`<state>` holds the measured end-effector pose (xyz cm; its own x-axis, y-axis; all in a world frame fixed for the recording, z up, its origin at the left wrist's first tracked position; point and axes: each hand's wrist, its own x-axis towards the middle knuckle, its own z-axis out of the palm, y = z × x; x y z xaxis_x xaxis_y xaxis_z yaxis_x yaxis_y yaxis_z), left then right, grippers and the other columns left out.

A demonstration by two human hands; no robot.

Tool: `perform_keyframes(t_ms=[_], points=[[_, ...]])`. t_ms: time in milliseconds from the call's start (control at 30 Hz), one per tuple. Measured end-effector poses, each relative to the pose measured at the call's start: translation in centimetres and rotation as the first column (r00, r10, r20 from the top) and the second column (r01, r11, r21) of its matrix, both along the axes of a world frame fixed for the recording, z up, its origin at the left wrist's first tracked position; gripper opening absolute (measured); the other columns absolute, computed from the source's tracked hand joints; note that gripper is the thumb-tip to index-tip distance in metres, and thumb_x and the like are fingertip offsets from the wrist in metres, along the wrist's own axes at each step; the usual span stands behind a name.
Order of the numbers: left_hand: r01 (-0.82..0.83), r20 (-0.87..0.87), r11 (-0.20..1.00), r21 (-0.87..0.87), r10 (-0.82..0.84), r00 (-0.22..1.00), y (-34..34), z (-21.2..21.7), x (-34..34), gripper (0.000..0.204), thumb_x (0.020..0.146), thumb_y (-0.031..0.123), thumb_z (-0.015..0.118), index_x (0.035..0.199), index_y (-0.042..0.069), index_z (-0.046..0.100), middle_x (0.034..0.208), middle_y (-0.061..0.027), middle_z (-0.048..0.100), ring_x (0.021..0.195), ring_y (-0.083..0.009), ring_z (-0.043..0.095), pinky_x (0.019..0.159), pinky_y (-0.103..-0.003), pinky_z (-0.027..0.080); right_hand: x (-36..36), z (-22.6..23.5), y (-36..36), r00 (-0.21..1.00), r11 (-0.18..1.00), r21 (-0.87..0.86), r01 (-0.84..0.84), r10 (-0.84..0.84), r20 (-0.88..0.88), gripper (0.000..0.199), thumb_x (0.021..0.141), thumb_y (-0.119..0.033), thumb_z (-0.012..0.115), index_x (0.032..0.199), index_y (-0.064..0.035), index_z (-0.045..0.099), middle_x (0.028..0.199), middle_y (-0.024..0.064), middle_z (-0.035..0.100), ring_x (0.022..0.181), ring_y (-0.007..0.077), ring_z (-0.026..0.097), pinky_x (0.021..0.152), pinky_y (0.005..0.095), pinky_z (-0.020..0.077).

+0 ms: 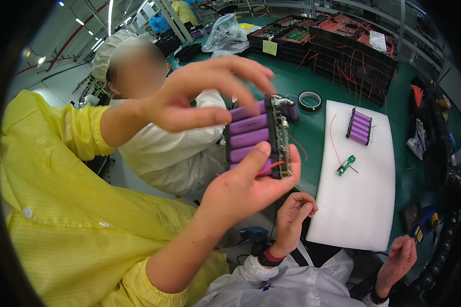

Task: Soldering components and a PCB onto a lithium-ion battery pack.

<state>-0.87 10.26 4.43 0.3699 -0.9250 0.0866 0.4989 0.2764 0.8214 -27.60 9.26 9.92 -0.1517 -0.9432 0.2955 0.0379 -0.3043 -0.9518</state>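
My left hand (293, 220), with a dark band at the wrist, is raised by the lower left edge of a white foam sheet (353, 210). Its fingers curl in toward the thumb, and nothing shows in them. My right hand (398, 260) hovers off the sheet's lower right corner, fingers bent together around nothing visible. Above my left hand, a yellow-sleeved person's two hands hold a purple battery pack (249, 138) with a circuit board along its side and a red wire. A second battery pack (360, 126) and a small green circuit board (346, 165) with wires lie on the foam.
A roll of black tape (310, 101) lies on the green table (312, 148). Black trays (351, 64) with red wires are stacked at the back, beside a clear plastic bag (227, 35). Another person in white (174, 148) sits at left. A blue-and-yellow tool (425, 223) lies right.
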Motion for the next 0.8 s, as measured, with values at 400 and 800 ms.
perform_keyframes(t_ms=[400,800], points=[[0.005,-0.003,1.000,-0.006,-0.005,1.000,-0.6,0.2,0.3,0.012,0.102,0.006,0.057,0.114,0.002,0.060,0.097,-0.0032,0.066,0.088,-0.0078,0.058,0.079,-0.024,0.044,0.8,-0.3,-0.8,0.998,0.999,0.013,0.037,-0.036,-0.058,0.040,0.109,-0.023,0.047,0.074,-0.0040,0.050,0.069,0.0019,0.046,0.055,0.0051,0.034,0.051,0.0224,0.0237],[0.008,0.020,0.999,0.032,-0.008,1.000,-0.4,-0.4,-0.1,0.013,0.101,0.002,0.053,0.113,0.000,0.059,0.097,-0.0056,0.064,0.088,-0.0102,0.056,0.081,-0.026,0.043,0.0,-0.5,-0.5,1.000,0.999,0.041,-0.023,0.024,-0.015,0.037,0.109,-0.021,0.048,0.076,-0.0055,0.045,0.072,0.0000,0.042,0.062,0.0056,0.033,0.055,0.0244,0.0234]])
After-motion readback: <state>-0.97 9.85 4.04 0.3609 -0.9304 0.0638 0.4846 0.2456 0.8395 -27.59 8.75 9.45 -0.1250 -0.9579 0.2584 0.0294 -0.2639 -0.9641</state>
